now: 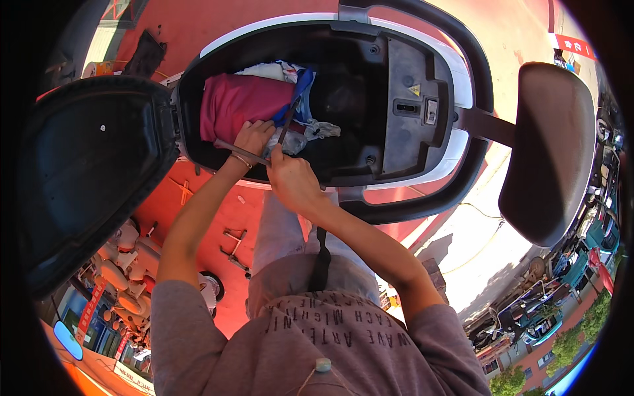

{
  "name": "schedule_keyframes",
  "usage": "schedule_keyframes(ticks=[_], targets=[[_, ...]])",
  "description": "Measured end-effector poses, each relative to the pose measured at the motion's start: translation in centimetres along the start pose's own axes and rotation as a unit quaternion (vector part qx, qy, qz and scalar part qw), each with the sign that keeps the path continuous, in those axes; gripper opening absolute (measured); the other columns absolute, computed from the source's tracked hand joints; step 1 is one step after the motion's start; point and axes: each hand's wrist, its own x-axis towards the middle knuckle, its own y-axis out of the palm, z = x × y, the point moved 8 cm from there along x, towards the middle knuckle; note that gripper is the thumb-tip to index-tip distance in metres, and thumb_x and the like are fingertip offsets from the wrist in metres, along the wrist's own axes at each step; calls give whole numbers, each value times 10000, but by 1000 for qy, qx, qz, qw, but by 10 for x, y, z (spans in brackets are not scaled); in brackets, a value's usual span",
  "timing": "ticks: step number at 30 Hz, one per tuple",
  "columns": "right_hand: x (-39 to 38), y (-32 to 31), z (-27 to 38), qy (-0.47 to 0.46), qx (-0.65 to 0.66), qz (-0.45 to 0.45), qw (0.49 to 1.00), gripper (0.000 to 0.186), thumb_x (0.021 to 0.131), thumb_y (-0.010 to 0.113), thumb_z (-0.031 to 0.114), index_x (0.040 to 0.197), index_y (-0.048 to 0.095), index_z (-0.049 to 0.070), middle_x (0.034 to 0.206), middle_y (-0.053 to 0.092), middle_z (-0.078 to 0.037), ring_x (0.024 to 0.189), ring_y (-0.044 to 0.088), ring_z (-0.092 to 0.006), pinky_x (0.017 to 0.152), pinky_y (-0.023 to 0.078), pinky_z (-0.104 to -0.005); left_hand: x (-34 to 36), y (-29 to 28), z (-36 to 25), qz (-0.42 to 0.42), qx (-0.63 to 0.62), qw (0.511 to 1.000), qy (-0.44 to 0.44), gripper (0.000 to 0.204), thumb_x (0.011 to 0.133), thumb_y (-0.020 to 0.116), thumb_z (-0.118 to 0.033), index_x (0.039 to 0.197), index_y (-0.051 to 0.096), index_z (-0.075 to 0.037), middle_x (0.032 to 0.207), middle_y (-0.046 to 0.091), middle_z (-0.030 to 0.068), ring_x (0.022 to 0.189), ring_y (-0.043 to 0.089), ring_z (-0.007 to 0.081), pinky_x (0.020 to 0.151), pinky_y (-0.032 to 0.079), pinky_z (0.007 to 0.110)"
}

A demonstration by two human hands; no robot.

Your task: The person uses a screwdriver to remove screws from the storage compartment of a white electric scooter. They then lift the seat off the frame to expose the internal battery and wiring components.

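Note:
An open black storage box [343,99] under a scooter seat holds folded pink fabric [241,99], blue cloth [302,89] and crumpled pale plastic [320,130]. My left hand [252,140] has its fingers curled together on the pink fabric's lower edge. My right hand [294,178] grips a long grey-brown strap [286,125], which runs up over the contents. Another length of it crosses toward the left below my left hand. A black strap end [321,261] hangs below my right hand.
The raised seat [92,178] fills the left, a padded backrest [548,152] the right, beside a curved black grab rail [436,204]. Red flooring [158,198] surrounds the scooter, with small frames on it. Other scooters [129,277] stand lower left, more vehicles along the right rim.

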Motion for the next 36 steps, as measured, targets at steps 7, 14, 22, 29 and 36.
schedule_keyframes(ticks=[7, 14, 22, 29, 36], targets=[[-11, -122, 2, 75, -47, -128, 988, 110, 794, 570, 98, 744, 546, 4, 538, 518, -170, 465, 513, -333, 438, 379, -380, -2, -34, -18, -24, -202, 973, -113, 396, 731, 627, -183, 1098, 541, -62, 1178, 508, 152, 1126, 446, 315, 939, 362, 393], [-66, -157, 91, 19, -29, 113, 993, 201, 739, 624, 42, 908, 536, -21, 585, 567, -150, 454, 557, -225, 429, 383, -272, -89, -156, -115, -47, -634, 759, -139, 557, 794, 639, -298, 1225, 434, -11, 1179, 507, 171, 1089, 505, 261, 938, 384, 364], [-128, -6, 267, -328, -89, 312, 887, 209, 708, 607, 75, 868, 506, -13, 642, 532, -106, 518, 552, -255, 437, 423, -343, -268, -192, -142, -229, -896, 333, -185, 616, 874, 511, -383, 1303, 307, 10, 1246, 442, 177, 1175, 432, 236, 987, 341, 369], [-160, 188, 289, -419, -145, 338, 830, 192, 731, 580, 80, 893, 528, -10, 883, 571, -165, 826, 551, -333, 696, 435, -421, -468, -2, -59, -383, -843, 114, -360, 237, 887, 455, -141, 1064, 517, 3, 1046, 595, 116, 951, 576, 196, 819, 471, 302], [-135, 174, 201, -173, -148, 245, 942, 133, 731, 569, 112, 785, 542, -7, 813, 576, -184, 793, 563, -348, 690, 433, -447, -630, 205, 19, -527, -706, -5, -473, 118, 851, 554, -164, 937, 553, -84, 934, 620, 34, 757, 572, 139, 667, 504, 281]])
